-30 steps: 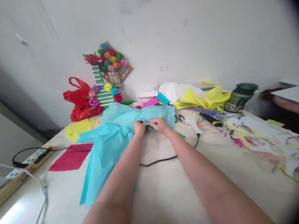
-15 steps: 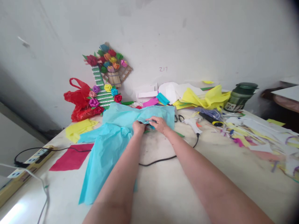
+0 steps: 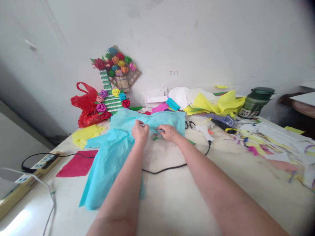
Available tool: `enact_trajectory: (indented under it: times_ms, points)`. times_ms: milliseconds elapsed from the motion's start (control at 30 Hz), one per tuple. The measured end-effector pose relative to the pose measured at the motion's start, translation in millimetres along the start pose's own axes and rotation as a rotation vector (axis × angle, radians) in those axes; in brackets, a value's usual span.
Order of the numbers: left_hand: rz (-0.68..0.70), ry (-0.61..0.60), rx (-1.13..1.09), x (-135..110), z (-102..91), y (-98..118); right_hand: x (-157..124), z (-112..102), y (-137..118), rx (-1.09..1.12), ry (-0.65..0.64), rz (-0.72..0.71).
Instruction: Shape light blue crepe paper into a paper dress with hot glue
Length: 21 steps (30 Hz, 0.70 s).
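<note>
A sheet of light blue crepe paper lies crumpled across the middle of the table, and a second folded blue piece spreads toward the front left. My left hand is closed above the near edge of the sheet; its fingertips are turned away and what they hold is hidden. To its right, my right hand pinches the sheet's near edge, fingers bent together. Small green scraps lie under the hands.
A white glue gun with a black cord lies right of the hands, beside scissors. Farther right are a cutter, paper scraps and a green jar. Paper flowers, a red bag and a power strip are left.
My left hand has lifted and moved left, away from my right hand, so a gap opens between them. My right hand stays near the sheet's edge. The view has shifted slightly.
</note>
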<state>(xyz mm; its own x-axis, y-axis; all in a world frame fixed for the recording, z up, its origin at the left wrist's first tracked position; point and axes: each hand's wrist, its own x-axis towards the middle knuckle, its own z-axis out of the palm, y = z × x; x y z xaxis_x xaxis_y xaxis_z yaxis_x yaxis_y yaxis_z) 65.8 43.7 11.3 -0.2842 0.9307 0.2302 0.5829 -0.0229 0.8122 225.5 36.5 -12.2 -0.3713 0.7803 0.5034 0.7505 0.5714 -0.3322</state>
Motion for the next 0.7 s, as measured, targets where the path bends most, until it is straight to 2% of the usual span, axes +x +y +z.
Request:
enact_trajectory:
  times_ms: [33, 100, 167, 200, 333, 400, 533, 700]
  points:
    - [0.126, 0.112, 0.105, -3.4, -1.7, 1.8, -1.0, -0.4, -0.4, -0.009, -0.009, -0.027]
    - [0.424, 0.106, 0.219, -10.0, 0.3, 2.9, -3.3, -0.9, -1.0, -0.021, -0.014, -0.067]
    - [0.664, -0.036, 0.266, -14.3, 7.8, -0.1, -5.6, -0.7, -1.1, -0.039, -0.001, -0.089]
    - [0.71, -0.101, 0.278, -15.1, 12.4, -3.0, -6.5, -0.6, -1.0, -0.042, 0.005, -0.106]
    - [0.655, -0.297, 0.286, -11.6, 26.9, -18.6, -7.6, 0.0, 1.0, 0.07, 0.013, -0.206]
    - [0.649, -0.351, 0.274, -8.7, 30.2, -24.9, -6.8, 0.9, 3.0, 0.159, 0.045, -0.167]
    - [0.613, -0.376, 0.207, -5.8, 32.7, -29.6, -5.5, 6.2, 7.0, 0.193, 0.135, -0.077]
    - [0.437, -0.411, 0.014, 0.1, 30.3, -30.7, -8.0, 12.9, 7.2, 0.106, 0.191, -0.132]
